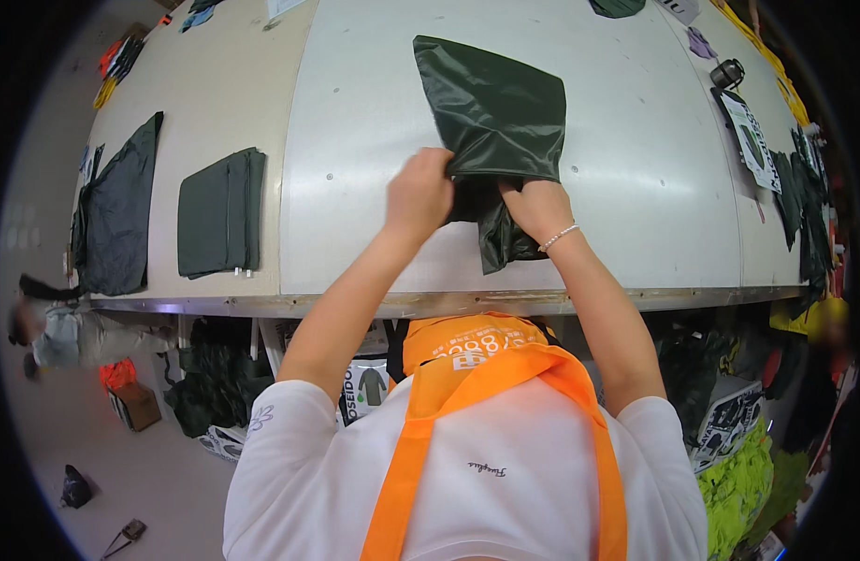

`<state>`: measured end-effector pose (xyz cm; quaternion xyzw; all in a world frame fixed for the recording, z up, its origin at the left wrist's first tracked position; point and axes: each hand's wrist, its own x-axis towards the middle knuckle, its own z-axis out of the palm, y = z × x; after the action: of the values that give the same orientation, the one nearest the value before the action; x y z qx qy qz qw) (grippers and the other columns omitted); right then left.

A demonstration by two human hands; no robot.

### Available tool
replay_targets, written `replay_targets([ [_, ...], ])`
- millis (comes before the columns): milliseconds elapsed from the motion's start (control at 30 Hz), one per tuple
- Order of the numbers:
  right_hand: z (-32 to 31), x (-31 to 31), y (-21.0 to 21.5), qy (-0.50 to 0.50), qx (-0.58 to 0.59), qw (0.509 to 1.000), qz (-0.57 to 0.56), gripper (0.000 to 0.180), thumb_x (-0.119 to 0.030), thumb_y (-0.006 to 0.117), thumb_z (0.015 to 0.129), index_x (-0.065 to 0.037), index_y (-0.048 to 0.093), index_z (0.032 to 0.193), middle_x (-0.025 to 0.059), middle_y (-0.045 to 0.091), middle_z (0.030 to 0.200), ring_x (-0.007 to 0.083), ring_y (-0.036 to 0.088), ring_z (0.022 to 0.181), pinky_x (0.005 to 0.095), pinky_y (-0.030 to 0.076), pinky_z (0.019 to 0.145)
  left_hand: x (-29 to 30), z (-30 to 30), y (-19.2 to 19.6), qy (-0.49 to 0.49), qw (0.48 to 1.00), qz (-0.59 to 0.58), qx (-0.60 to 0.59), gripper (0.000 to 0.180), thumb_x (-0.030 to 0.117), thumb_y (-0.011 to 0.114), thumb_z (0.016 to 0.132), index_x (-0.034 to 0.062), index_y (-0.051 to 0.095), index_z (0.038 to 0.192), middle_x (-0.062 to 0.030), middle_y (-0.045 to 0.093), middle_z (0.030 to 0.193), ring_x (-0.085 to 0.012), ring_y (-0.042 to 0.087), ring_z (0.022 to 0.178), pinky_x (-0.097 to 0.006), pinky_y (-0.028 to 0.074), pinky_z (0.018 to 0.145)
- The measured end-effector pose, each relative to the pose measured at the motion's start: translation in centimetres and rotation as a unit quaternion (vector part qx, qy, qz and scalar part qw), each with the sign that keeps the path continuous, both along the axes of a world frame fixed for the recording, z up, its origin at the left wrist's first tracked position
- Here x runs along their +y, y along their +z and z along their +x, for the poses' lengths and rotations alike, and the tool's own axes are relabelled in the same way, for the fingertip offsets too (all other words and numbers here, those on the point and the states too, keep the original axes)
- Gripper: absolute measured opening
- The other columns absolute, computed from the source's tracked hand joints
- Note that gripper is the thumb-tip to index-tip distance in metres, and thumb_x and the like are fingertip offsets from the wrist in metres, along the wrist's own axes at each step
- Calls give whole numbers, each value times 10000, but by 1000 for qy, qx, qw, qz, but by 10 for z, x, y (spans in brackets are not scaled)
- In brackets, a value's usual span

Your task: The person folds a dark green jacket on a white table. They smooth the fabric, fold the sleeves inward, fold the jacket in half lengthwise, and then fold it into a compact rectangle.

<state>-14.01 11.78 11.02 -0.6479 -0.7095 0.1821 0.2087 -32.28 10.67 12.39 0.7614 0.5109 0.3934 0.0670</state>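
Observation:
A dark green, glossy coated-fabric piece [505,107] lies on the table in front of me, its wide folded panel spread away from me. My left hand [420,194] is closed on the near left edge of that panel. My right hand [540,208], with a beaded bracelet at the wrist, grips the fabric at the near right; its fingertips are hidden under the panel's edge. Between and below my hands, a crumpled flap [501,243] of the same dark green fabric hangs toward me. What lies inside the fold cannot be seen.
Left of the metal sheet [355,234] sit a folded dark green fabric stack [219,213] and another dark garment [121,220]. To the right are a printed package [750,136], dark fabric [804,201] and a metal cup [727,74]. The table edge [430,305] runs before my body.

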Motion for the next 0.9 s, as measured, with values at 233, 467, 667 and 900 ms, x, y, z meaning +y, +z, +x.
replay_targets([
  [233, 36, 27, -45, 48, 137, 985, 95, 335, -148, 560, 837, -15, 554, 1144, 197, 553, 1185, 347, 512, 1091, 391, 416, 925, -8, 4, 7, -173, 980, 8, -101, 414, -4, 621, 691, 39, 546, 1096, -123, 596, 1046, -292, 580, 949, -360, 473, 801],
  [467, 44, 39, -40, -19, 195, 970, 146, 291, -130, 492, 882, -9, 559, 1139, 173, 567, 1174, 322, 519, 1082, 391, 390, 952, -11, -6, -70, -11, 960, -197, -199, 751, -83, 551, 710, 128, 354, 1404, -175, 560, 1223, -285, 607, 1004, -297, 496, 780],
  [667, 39, 54, -40, 105, -90, 968, 207, 285, -190, 486, 886, -6, 584, 1080, 152, 591, 1144, 321, 537, 1051, 387, 407, 926, -47, 31, -81, -52, 889, -303, -338, 679, -136, 424, 762, 141, 384, 1381, -178, 626, 1038, -301, 630, 897, -300, 498, 797],
  [900, -25, 39, -9, 91, -136, 978, -126, 303, -191, 456, 880, 11, 590, 1063, 258, 623, 900, 383, 629, 822, 444, 506, 715, -61, 43, -188, 6, 493, -502, -710, 421, 212, 552, 924, 189, 385, 1310, -22, 539, 1189, -181, 559, 1021, -354, 526, 821],
])
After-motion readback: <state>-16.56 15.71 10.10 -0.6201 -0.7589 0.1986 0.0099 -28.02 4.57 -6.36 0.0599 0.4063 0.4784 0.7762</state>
